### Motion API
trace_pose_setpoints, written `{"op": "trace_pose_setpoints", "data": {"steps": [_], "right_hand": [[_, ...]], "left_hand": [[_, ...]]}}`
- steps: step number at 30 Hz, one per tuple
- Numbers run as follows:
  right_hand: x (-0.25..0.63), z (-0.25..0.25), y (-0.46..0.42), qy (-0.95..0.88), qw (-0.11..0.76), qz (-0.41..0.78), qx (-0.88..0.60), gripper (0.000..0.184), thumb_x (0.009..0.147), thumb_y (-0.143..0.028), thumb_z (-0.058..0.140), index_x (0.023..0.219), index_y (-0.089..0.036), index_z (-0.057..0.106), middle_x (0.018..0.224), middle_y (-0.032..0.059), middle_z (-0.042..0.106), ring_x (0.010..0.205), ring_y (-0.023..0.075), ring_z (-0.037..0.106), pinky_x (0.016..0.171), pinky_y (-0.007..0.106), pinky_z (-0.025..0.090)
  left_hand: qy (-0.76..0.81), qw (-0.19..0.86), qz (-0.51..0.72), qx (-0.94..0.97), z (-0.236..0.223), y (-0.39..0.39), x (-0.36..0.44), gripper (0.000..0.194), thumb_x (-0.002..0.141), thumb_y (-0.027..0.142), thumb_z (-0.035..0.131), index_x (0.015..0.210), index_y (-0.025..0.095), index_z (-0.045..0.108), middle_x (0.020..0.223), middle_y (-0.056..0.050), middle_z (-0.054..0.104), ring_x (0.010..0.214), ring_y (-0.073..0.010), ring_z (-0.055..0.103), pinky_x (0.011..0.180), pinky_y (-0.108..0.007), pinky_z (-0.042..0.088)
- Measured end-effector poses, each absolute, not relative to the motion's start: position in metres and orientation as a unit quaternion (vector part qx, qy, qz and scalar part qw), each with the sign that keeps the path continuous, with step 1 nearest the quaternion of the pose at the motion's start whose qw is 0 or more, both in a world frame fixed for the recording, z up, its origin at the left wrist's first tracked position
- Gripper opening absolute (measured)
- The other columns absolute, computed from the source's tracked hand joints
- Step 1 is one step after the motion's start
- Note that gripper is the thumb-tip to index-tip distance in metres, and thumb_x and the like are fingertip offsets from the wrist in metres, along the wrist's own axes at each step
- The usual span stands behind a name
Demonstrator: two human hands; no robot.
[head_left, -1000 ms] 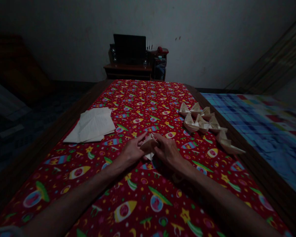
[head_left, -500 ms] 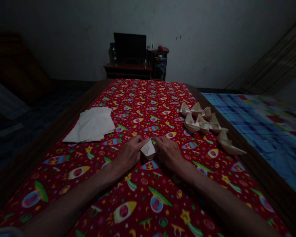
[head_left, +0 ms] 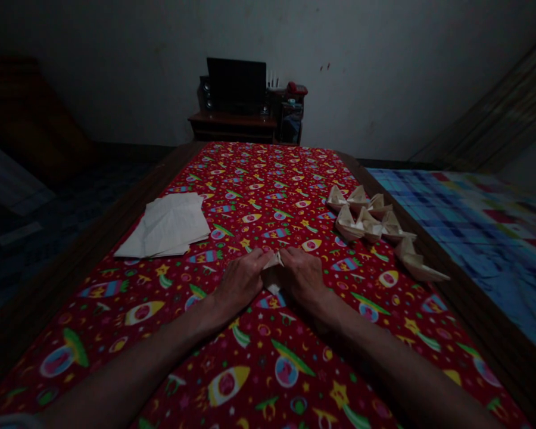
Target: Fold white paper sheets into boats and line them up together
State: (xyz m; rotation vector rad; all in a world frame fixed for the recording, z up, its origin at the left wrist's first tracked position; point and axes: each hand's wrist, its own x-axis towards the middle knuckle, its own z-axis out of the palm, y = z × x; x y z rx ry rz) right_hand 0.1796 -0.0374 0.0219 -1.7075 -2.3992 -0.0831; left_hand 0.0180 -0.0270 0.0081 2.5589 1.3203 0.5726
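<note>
Between my two hands is a small folded piece of paper [head_left: 273,279], pale, with a pointed top edge. My left hand [head_left: 245,275] pinches its left side with thumb and fingers. On the other side my right hand [head_left: 302,273] grips it in the same way, knuckles up. Much of the paper is hidden behind the fingers. To the right, several folded paper boats [head_left: 366,223] stand grouped on the red patterned cloth [head_left: 268,185]. A stack of flat paper sheets [head_left: 170,225] lies to the left of my hands.
The cloth covers a long table with a dark wooden edge [head_left: 455,304]. Beyond its far end stand a black monitor [head_left: 236,83] and a red telephone [head_left: 297,89] on a wooden desk [head_left: 232,121]. A blue checked bedspread [head_left: 429,208] is on the right.
My hands have drawn closer together around the folded paper. Its broad pale face has turned, and less of it shows between my fingers. The boats and the stack rest as before.
</note>
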Motion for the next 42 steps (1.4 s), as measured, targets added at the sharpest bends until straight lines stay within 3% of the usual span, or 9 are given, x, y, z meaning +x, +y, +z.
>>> {"op": "trace_pose_setpoints", "data": {"steps": [5, 10, 16, 21, 27, 31, 37, 42], "right_hand": [[0.182, 0.019, -0.043, -0.809, 0.099, -0.045, -0.578, 0.015, 0.084, -0.021, 0.051, 0.097, -0.018, 0.058, 0.088, 0.0063, 0.062, 0.075, 0.018, 0.055, 0.054, 0.027, 0.027], [0.187, 0.012, -0.047, -0.834, 0.096, -0.081, -0.538, 0.018, 0.087, -0.015, 0.046, 0.099, -0.02, 0.058, 0.095, 0.0076, 0.06, 0.083, 0.019, 0.053, 0.057, 0.026, 0.033], [0.199, 0.012, -0.057, -0.886, 0.099, -0.084, -0.445, 0.034, 0.083, -0.016, 0.052, 0.118, -0.014, 0.052, 0.102, 0.0125, 0.057, 0.087, 0.0221, 0.047, 0.062, 0.029, 0.04], [0.198, 0.02, -0.062, -0.902, 0.055, -0.074, -0.421, 0.028, 0.084, -0.011, 0.049, 0.111, -0.011, 0.054, 0.098, 0.0129, 0.055, 0.081, 0.0211, 0.044, 0.065, 0.032, 0.041], [0.198, 0.016, -0.062, -0.901, 0.081, -0.063, -0.421, 0.027, 0.083, -0.011, 0.05, 0.11, -0.012, 0.054, 0.096, 0.0114, 0.053, 0.082, 0.0199, 0.041, 0.069, 0.031, 0.04], [0.198, 0.015, -0.063, -0.896, 0.102, -0.048, -0.429, 0.027, 0.082, -0.012, 0.05, 0.109, -0.013, 0.054, 0.096, 0.0109, 0.053, 0.082, 0.0201, 0.041, 0.068, 0.031, 0.039], [0.205, 0.018, -0.066, -0.902, 0.169, -0.058, -0.393, 0.024, 0.087, -0.017, 0.049, 0.109, -0.014, 0.056, 0.104, 0.0132, 0.053, 0.09, 0.0216, 0.043, 0.073, 0.034, 0.039], [0.21, 0.011, -0.064, -0.924, 0.198, -0.054, -0.322, 0.014, 0.089, -0.019, 0.049, 0.097, -0.014, 0.059, 0.092, 0.0085, 0.058, 0.08, 0.0171, 0.045, 0.07, 0.031, 0.037]], "left_hand": [[0.461, 0.1, 0.198, 0.859, 0.008, -0.029, 0.014, 0.047, 0.076, 0.002, 0.043, 0.117, 0.02, 0.057, 0.092, -0.004, 0.059, 0.079, -0.0172, 0.058, 0.069, -0.027, 0.046], [0.461, 0.074, 0.155, 0.871, 0.011, -0.033, 0.01, 0.041, 0.079, 0.004, 0.042, 0.114, 0.02, 0.058, 0.091, -0.004, 0.054, 0.082, -0.0174, 0.055, 0.073, -0.028, 0.047], [0.411, 0.036, 0.121, 0.903, 0.012, -0.039, 0.0, 0.041, 0.089, 0.011, 0.038, 0.129, 0.017, 0.043, 0.101, -0.008, 0.051, 0.093, -0.0202, 0.05, 0.084, -0.033, 0.046], [0.381, -0.001, 0.081, 0.921, 0.009, -0.04, -0.008, 0.049, 0.089, 0.011, 0.038, 0.137, 0.02, 0.033, 0.11, -0.01, 0.048, 0.095, -0.0217, 0.048, 0.083, -0.037, 0.045], [0.354, -0.032, 0.088, 0.931, 0.012, -0.043, -0.014, 0.04, 0.09, 0.013, 0.04, 0.13, 0.018, 0.041, 0.112, -0.012, 0.05, 0.096, -0.0232, 0.048, 0.08, -0.038, 0.045], [0.313, -0.024, 0.137, 0.939, 0.013, -0.049, -0.015, 0.027, 0.093, 0.017, 0.037, 0.116, 0.015, 0.052, 0.1, -0.01, 0.054, 0.089, -0.0208, 0.049, 0.077, -0.035, 0.045], [0.306, 0.052, 0.187, 0.932, 0.011, -0.051, -0.017, 0.024, 0.095, 0.018, 0.036, 0.112, 0.016, 0.054, 0.094, -0.007, 0.053, 0.087, -0.0166, 0.05, 0.075, -0.027, 0.045], [0.31, 0.03, 0.179, 0.933, 0.012, -0.051, -0.018, 0.023, 0.094, 0.019, 0.039, 0.111, 0.017, 0.054, 0.095, -0.007, 0.054, 0.087, -0.0172, 0.05, 0.076, -0.029, 0.044]]}}
